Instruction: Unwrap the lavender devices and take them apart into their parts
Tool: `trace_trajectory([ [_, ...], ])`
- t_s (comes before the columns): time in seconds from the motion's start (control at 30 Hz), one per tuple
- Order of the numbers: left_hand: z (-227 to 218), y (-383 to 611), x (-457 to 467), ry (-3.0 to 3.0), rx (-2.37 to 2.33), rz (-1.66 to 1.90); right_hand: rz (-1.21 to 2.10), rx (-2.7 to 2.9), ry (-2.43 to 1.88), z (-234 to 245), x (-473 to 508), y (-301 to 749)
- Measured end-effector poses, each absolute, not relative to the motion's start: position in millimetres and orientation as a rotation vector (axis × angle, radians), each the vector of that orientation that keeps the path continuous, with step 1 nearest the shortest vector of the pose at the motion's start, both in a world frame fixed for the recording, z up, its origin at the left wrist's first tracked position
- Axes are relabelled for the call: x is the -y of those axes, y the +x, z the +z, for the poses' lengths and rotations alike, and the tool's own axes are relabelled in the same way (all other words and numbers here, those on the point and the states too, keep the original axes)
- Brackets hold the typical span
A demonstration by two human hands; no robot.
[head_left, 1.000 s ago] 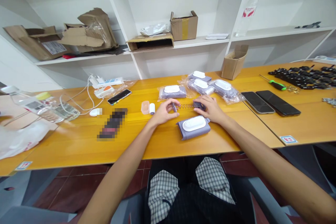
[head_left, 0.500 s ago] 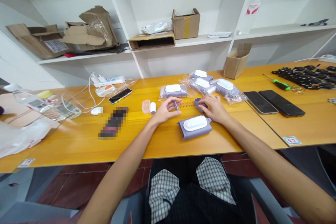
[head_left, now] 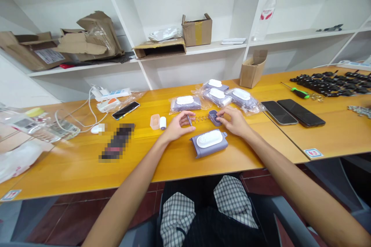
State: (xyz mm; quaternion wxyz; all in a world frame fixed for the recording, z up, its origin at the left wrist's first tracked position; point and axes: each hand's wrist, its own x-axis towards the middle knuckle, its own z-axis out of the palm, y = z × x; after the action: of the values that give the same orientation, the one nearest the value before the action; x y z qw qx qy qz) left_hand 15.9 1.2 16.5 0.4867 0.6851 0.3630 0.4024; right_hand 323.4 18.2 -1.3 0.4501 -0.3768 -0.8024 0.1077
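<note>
White shelving (head_left: pixel 116 15) fills the back of the room, torn cartons (head_left: pixel 98 38) on its left part. Wood-top desk (head_left: pixel 139 162) runs the full width below, seam right of the work area. Heap of black parts (head_left: pixel 327 85) far right; small open box (head_left: pixel 252 74) at the back. Four bagged purple units (head_left: pixel 185 104) mid-desk, near the back. Two dark phones (head_left: pixel 301 112) lie flat to the right. Unbagged purple unit (head_left: pixel 210 142), white side up, just in front of the hands. Right hand (head_left: pixel 236 121): grip pinched down, fingertips at the rim of a purple cup (head_left: pixel 213 120); can't tell if the cup rests on the desk. Left hand (head_left: pixel 177 126): grip half curled, thumb and fingers nipping a thin purple end piece (head_left: pixel 189 120). Spring (head_left: pixel 200 119) spans end piece to cup. Step in hand, as judged: handling these spring-joined pieces; next move calls for both ends kept lined up, spring unkinked
</note>
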Motion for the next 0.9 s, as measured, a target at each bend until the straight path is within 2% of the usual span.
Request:
trace_trajectory([
  [0.6, 13, 15, -9, 1.279, -0.850, 1.015, 0.216, 1.771, -0.943, 6, -10, 324],
  [0.77, 16, 9, -10, 1.733, -1.103, 1.114, 0.241, 1.808, -0.928, 2, -10, 320],
  [0.9, 18, 3, -7, 2.201, -1.237, 0.893, 0.229, 1.876, -0.933, -3, -10, 314],
])
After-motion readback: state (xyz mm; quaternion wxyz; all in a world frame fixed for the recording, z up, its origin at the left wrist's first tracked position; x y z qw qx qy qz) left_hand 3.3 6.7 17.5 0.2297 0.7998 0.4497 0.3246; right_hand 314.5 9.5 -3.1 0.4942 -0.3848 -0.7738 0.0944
